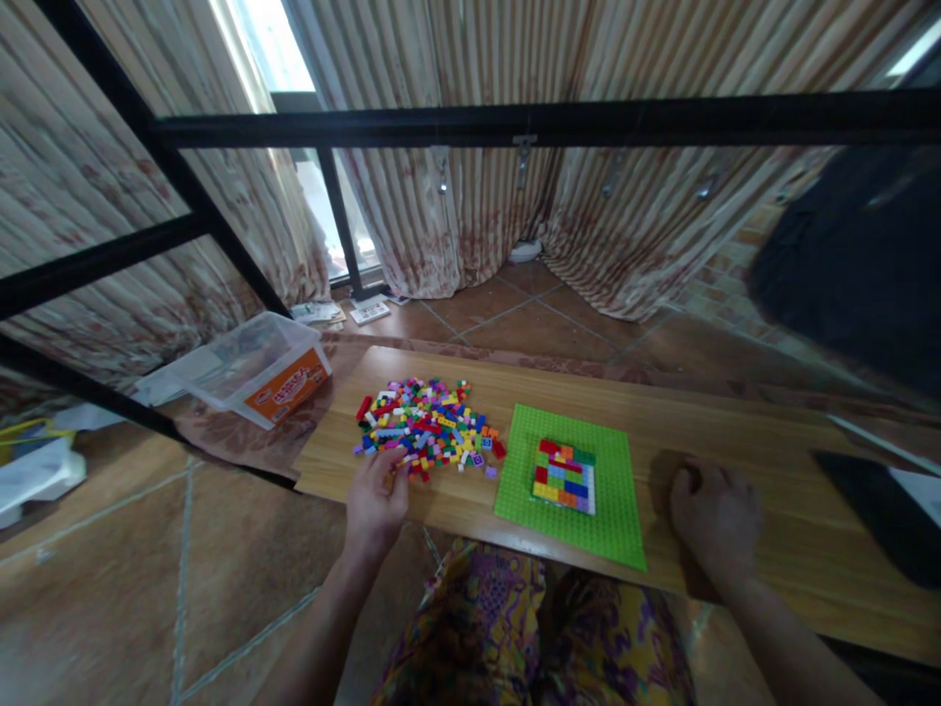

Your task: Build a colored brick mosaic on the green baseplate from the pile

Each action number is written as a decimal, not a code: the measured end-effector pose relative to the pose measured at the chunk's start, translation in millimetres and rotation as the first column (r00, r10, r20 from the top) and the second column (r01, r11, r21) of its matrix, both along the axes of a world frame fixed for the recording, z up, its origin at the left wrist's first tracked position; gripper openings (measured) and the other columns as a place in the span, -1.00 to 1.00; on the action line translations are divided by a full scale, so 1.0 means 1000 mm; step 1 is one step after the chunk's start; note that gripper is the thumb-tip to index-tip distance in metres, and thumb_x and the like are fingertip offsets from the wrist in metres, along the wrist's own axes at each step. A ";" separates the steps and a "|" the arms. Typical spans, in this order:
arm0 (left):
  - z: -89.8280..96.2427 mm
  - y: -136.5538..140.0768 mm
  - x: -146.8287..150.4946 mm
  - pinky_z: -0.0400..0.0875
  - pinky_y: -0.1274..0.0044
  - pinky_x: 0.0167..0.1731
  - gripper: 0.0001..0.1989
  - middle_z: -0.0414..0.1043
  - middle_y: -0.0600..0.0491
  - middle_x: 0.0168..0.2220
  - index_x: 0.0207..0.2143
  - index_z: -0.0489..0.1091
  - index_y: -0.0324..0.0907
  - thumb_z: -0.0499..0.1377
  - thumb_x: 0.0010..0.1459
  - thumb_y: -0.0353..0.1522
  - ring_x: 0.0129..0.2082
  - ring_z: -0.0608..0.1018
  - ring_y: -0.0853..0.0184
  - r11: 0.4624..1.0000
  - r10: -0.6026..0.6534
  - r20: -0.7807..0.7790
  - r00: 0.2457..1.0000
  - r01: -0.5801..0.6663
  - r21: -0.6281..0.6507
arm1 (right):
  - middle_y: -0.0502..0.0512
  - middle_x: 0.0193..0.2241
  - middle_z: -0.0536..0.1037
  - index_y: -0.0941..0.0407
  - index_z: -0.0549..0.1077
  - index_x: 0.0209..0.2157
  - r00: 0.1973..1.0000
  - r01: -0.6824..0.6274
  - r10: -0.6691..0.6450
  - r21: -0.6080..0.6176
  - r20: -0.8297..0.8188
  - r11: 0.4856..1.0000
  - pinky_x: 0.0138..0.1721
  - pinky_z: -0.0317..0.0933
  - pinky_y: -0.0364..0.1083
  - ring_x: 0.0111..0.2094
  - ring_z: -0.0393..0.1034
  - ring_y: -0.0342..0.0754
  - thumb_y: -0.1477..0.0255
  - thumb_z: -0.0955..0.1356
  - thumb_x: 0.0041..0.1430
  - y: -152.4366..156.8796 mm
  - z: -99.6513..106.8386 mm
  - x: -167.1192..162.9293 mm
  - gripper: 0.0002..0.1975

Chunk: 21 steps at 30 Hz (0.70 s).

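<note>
My left hand (377, 498) is at the near-left edge of a heap of small coloured toy bricks (433, 427). Its thumb and fingers are bent together at the bricks, and whatever may be between the tips is too small to make out. To the right of the heap lies a green baseplate (618, 520). On it sits a roughly square block of joined bricks (565, 476) in red, yellow, blue, orange, green and white, with an uneven top. Beyond the plate's right side, my right hand (715, 515) rests on the table, its fingers curled into a loose fist.
The wooden table (801, 510) is long and narrow. A clear plastic box (257, 363) with an orange label stands on the floor to the left. A dark flat object (882, 515) lies at the right end. A black metal frame (470, 126) crosses before curtains (470, 216).
</note>
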<state>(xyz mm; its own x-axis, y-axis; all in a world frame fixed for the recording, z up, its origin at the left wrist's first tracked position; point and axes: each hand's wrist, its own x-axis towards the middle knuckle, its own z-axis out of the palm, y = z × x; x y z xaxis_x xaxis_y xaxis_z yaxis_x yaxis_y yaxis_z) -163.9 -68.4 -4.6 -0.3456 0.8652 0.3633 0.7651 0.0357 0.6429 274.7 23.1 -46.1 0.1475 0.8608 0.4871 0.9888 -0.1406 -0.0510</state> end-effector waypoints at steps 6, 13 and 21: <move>0.001 -0.007 -0.015 0.43 0.38 -0.12 -0.79 0.51 -0.02 -0.26 -0.18 0.46 -0.14 0.08 0.17 -0.36 -0.20 0.53 0.20 0.995 0.088 -0.038 0.995 -0.090 -0.042 | 0.42 -0.28 0.54 0.25 0.54 -0.19 0.999 -0.027 0.027 0.003 -0.018 1.000 -0.20 0.14 0.10 -0.25 0.37 0.20 0.34 0.17 0.18 0.002 -0.003 0.003 -0.61; 0.008 0.021 -0.009 0.40 0.32 -0.03 -0.74 0.46 -0.07 -0.12 -0.10 0.46 -0.13 0.09 0.18 -0.35 -0.09 0.49 0.17 1.000 0.015 -0.132 0.991 -0.017 -0.015 | 0.39 -0.29 0.53 0.28 0.53 -0.17 0.999 -0.028 0.027 0.013 0.016 1.000 -0.20 0.15 0.07 -0.26 0.36 0.17 0.33 0.14 0.21 0.002 -0.003 0.003 -0.56; 0.011 0.068 0.001 0.35 0.28 -0.02 -0.74 0.47 -0.07 -0.17 -0.24 0.53 -0.14 0.10 0.09 -0.51 -0.11 0.47 0.14 0.991 -0.132 -0.356 0.925 0.109 -0.083 | 0.34 -0.30 0.54 0.24 0.53 -0.19 1.000 -0.001 0.001 -0.013 0.019 1.000 -0.22 0.14 0.03 -0.27 0.36 0.14 0.34 0.17 0.20 0.002 -0.002 0.001 -0.61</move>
